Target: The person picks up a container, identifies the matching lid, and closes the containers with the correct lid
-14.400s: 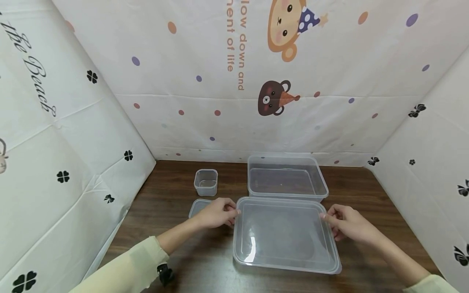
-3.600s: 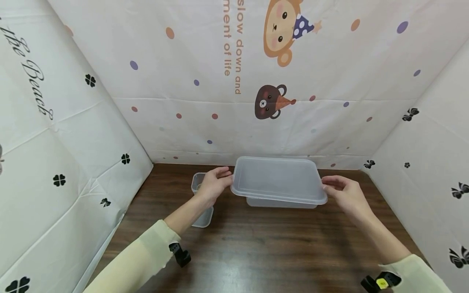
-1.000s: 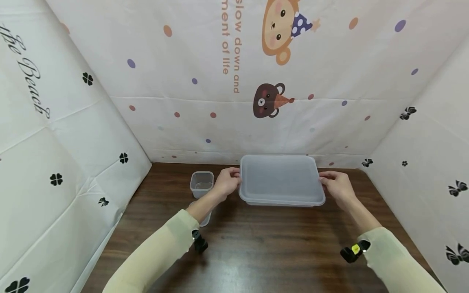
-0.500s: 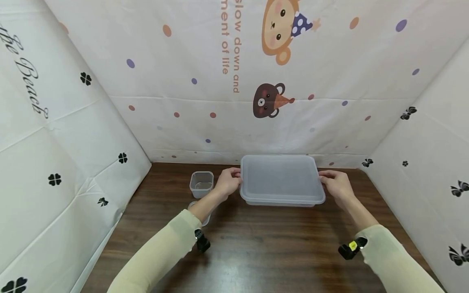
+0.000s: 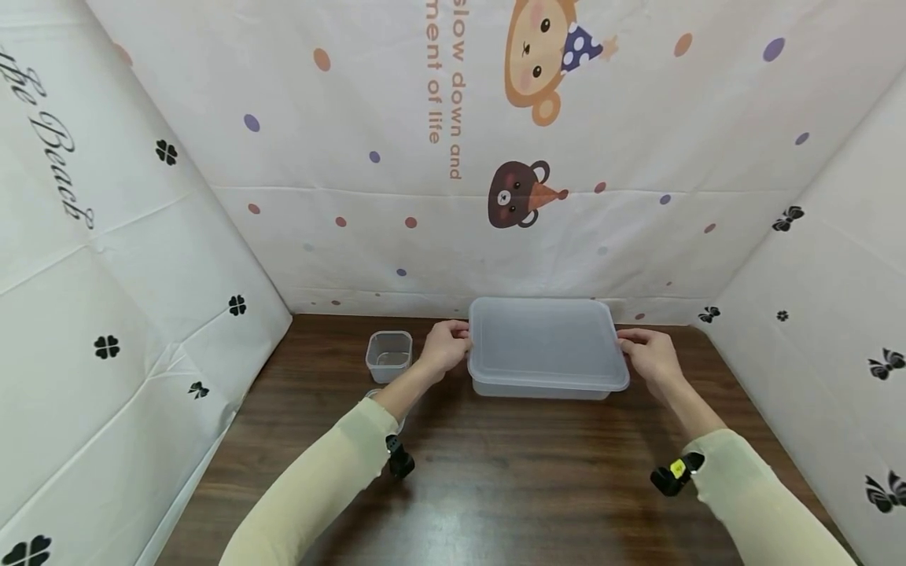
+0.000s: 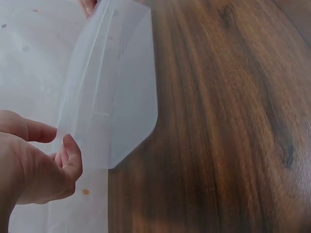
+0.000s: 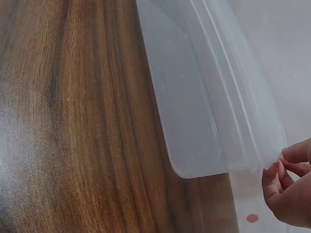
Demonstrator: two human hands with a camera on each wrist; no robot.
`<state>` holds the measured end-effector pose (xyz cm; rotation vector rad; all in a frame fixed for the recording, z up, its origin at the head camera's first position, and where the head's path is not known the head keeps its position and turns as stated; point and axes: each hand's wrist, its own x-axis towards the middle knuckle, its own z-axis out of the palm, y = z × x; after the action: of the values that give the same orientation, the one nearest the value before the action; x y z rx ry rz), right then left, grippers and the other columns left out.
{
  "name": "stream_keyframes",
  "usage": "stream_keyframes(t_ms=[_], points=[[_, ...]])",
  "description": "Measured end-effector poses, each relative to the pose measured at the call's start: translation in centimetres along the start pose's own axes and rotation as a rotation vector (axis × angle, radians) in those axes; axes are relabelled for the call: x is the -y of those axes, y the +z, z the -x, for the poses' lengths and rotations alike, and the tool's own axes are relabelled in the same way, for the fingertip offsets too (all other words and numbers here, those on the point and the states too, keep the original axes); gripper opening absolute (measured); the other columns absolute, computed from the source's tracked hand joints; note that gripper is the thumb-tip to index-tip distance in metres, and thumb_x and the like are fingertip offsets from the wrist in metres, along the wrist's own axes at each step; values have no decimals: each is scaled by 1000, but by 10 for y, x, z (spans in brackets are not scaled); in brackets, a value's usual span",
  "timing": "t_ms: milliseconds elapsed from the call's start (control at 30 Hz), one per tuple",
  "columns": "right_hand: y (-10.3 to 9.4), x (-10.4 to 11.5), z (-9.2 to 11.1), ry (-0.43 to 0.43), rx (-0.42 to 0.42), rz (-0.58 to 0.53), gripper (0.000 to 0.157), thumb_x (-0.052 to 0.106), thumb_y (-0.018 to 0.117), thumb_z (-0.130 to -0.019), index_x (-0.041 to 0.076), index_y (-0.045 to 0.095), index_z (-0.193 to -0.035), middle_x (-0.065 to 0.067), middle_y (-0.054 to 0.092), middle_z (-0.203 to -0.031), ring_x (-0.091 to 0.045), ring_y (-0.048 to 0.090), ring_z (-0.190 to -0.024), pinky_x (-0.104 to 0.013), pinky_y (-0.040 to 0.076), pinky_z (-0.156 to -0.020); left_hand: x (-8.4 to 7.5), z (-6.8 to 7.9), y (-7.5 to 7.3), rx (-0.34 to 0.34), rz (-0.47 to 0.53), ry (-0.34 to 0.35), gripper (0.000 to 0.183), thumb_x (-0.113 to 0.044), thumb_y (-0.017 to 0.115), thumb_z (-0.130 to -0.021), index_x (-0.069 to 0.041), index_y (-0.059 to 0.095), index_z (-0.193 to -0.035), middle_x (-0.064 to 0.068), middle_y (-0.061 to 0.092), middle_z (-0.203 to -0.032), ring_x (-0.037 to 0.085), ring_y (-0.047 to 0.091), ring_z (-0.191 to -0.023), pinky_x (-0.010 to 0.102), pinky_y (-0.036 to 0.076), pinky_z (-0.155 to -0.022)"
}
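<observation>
A large translucent plastic lid [image 5: 548, 342] lies over the top of a clear rectangular food container [image 5: 541, 391] at the back of the table. My left hand [image 5: 444, 346] holds the lid's left edge, with thumb and fingers at the rim in the left wrist view. At the opposite end, my right hand [image 5: 654, 362] pinches the right edge; the right wrist view shows its fingertips [image 7: 272, 179] at the lid's corner. The container's front wall shows beneath the lid. Left of my left hand stands a small clear square container [image 5: 389, 354] without a lid on it.
A small lid [image 5: 373, 392] on the table is mostly hidden under my left forearm. Patterned white cloth walls [image 5: 318, 251] rise behind and on both sides of the dark wooden table [image 5: 524, 472]. Each wrist carries a black camera [image 5: 400, 458].
Since several seconds ago, the large lid has gone from the table front to over the container. Over the last second its left edge shifted slightly right, along with my left hand, showing more container wall.
</observation>
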<state>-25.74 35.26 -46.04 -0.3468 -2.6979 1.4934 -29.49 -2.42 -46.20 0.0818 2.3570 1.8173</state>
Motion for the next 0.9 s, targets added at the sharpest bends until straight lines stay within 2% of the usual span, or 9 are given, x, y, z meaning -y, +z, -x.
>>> stream_keyframes(t_ms=[100, 267, 433, 533, 667, 800, 900], points=[[2, -2, -3, 24, -12, 1, 39, 16, 52, -112, -6, 60, -143, -27, 59, -141, -31, 61, -117, -39, 59, -90, 3, -3, 2, -16, -15, -1, 39, 5, 63, -95, 8, 65, -134, 8, 63, -103, 23, 66, -91, 23, 56, -70], [5, -1, -8, 36, -39, 27, 38, 17, 53, -111, -4, 63, -142, -25, 60, -140, -33, 60, -120, -37, 58, -88, 6, -8, 4, -42, 8, -5, 37, 5, 65, -94, 8, 67, -131, 12, 67, -106, 33, 70, -99, 24, 57, -71], [6, -3, -12, 47, -46, 53, 37, 18, 54, -111, -4, 64, -140, -25, 61, -136, -33, 61, -116, -40, 59, -88, 6, -11, 5, -58, -24, -17, 35, 2, 65, -95, 5, 70, -129, 10, 69, -106, 24, 68, -91, 22, 55, -68], [7, -4, -14, 52, -57, 58, 37, 18, 54, -111, -4, 65, -139, -24, 62, -135, -32, 62, -115, -33, 58, -81, 7, -13, 6, -50, -39, -23, 35, 1, 64, -95, 4, 70, -129, 10, 69, -106, 22, 67, -90, 23, 55, -68], [8, -3, -15, 32, -65, 62, 37, 18, 56, -110, -4, 66, -137, -25, 63, -135, -32, 61, -113, -23, 54, -72, 7, -15, 5, -45, -32, -28, 36, 2, 62, -94, 5, 70, -130, 11, 69, -107, 25, 69, -93, 26, 58, -71], [9, -3, -15, 32, -60, 66, 36, 18, 56, -110, -4, 66, -138, -25, 63, -135, -31, 61, -113, -22, 53, -71, 7, -16, 6, -45, -33, -32, 37, 3, 61, -95, 5, 70, -130, 10, 69, -107, 28, 69, -95, 35, 62, -79], [8, -3, -15, 35, -58, 69, 37, 18, 56, -110, -5, 66, -138, -26, 63, -136, -32, 62, -114, -22, 53, -71, 7, -16, 6, -41, -29, -32, 38, 3, 60, -95, 6, 69, -131, 10, 68, -105, 34, 70, -100, 43, 63, -86]])
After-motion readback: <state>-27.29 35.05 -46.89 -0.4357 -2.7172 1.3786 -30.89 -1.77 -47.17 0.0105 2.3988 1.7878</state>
